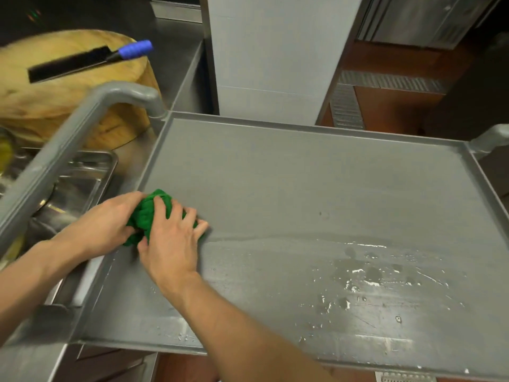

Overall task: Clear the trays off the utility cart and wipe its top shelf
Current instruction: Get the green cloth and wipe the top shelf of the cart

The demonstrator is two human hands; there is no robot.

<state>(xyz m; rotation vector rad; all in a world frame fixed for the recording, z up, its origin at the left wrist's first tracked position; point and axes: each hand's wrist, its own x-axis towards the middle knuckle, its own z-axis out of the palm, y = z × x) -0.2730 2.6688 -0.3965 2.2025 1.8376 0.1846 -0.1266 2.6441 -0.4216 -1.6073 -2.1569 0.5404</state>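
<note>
The grey top shelf (316, 188) of the utility cart fills the middle of the head view, with no tray on it. A bunched green cloth (147, 212) lies on the shelf near its left rim. My left hand (106, 226) grips the cloth from the left. My right hand (172, 244) presses on it from above with fingers spread over it. The near half of the shelf is wet and streaked, with white flecks (366, 282) toward the right.
The cart's grey handle bar (82, 122) arches over the left side. Beyond it a steel tray (91, 172) sits on a counter, beside a thick round wooden chopping block (68, 86) bearing a blue-handled cleaver (82, 60). A white column (275, 56) stands behind the cart.
</note>
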